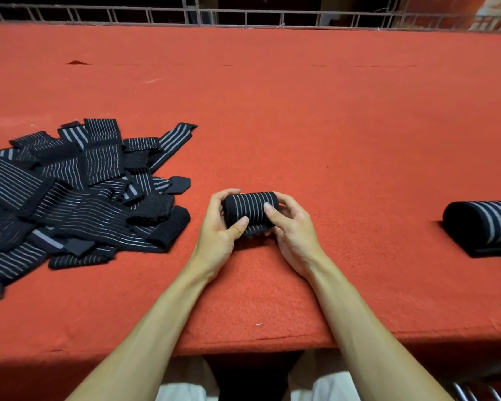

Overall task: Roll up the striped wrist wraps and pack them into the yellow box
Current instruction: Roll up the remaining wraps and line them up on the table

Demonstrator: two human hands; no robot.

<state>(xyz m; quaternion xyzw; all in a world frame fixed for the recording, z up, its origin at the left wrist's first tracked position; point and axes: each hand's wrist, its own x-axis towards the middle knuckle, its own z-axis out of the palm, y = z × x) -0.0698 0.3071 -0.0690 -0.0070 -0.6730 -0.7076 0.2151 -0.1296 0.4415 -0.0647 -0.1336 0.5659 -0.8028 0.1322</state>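
Observation:
A black wrist wrap with thin grey stripes, rolled into a short cylinder point(250, 208), sits near the table's front middle. My left hand point(222, 227) grips its left end, thumb on top. My right hand point(289, 227) holds its right end, thumb pressed on the roll. A loose heap of unrolled striped wraps point(78, 192) lies on the left. Another rolled wrap with wider stripes point(483, 227) rests at the right edge of the view. No yellow box is in view.
The table is covered in red felt point(301, 111), and its front edge point(258, 347) runs just above my lap. A metal railing point(243, 18) runs along the far side.

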